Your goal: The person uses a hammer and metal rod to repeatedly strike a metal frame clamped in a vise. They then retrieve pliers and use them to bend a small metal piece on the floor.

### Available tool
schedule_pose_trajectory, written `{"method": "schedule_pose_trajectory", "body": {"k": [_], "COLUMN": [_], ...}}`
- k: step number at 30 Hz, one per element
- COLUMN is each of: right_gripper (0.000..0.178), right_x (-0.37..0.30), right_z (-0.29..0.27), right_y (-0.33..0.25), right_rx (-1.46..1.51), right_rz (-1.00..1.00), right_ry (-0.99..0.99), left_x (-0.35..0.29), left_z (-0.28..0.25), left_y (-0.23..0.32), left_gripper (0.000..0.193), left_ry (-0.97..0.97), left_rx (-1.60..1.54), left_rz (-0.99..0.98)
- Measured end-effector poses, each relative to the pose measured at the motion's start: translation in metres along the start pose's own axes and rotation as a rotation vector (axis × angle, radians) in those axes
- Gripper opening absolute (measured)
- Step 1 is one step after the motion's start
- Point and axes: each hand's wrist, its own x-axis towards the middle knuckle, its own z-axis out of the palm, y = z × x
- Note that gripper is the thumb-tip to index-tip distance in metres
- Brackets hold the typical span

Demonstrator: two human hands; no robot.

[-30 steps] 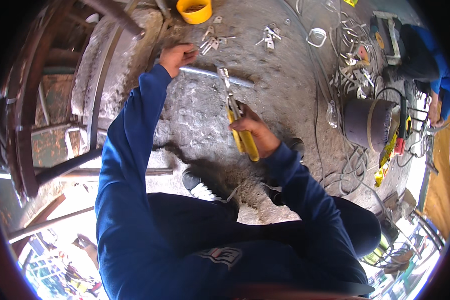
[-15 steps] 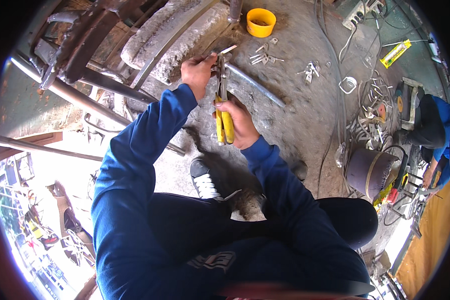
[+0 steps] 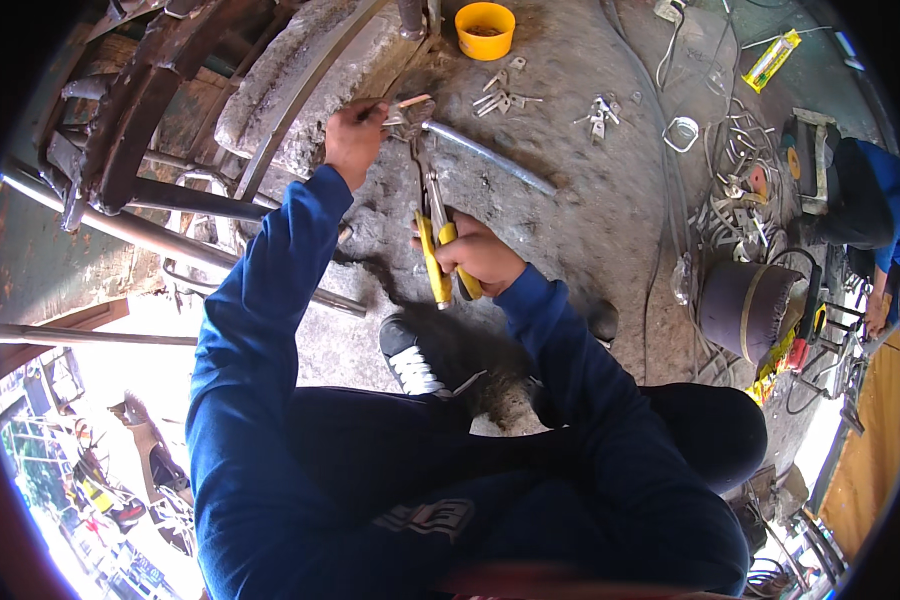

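My left hand (image 3: 353, 147) is closed in a pinch beside a concrete block. A short, thin, pale strip (image 3: 412, 101) sticks out from its fingertips. Small grey metal pieces (image 3: 398, 118) show just beside these fingers; whether the hand touches them I cannot tell. My right hand (image 3: 486, 256) is wrapped round yellow-handled pliers (image 3: 429, 258), their handles spread and their metal jaws pointing away from me. The jaws are apart from the left hand. A grey metal tube (image 3: 492, 158) lies on the ground to the right of the left hand.
A yellow tub (image 3: 484, 32) stands at the far side, near several small metal pieces (image 3: 502, 98) and another small pile (image 3: 600, 118). Metal frames (image 3: 145, 120) and the concrete block (image 3: 290, 80) are at left. Cables (image 3: 660, 150), a dark cylinder (image 3: 738, 310) and another person (image 3: 875, 200) are at right.
The pliers have come away from the left hand toward me, and their handles have spread. My left hand has shifted left, still with the pale strip at its fingertips.
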Motion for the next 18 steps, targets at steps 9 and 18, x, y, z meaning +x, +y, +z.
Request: {"method": "schedule_pose_trajectory", "body": {"k": [9, 18], "right_gripper": [0.052, 0.081], "right_x": [0.001, -0.011], "right_z": [-0.032, -0.053], "right_y": [-0.013, -0.084], "right_rx": [0.577, 0.29], "right_rz": [-0.267, -0.688], "right_ry": [-0.015, -0.042], "left_x": [-0.01, -0.078], "left_z": [-0.026, 0.006], "left_y": [-0.021, 0.01], "left_gripper": [0.023, 0.068], "left_ry": [-0.256, -1.055], "left_rx": [-0.322, -0.188], "left_rz": [-0.121, -0.443]}}
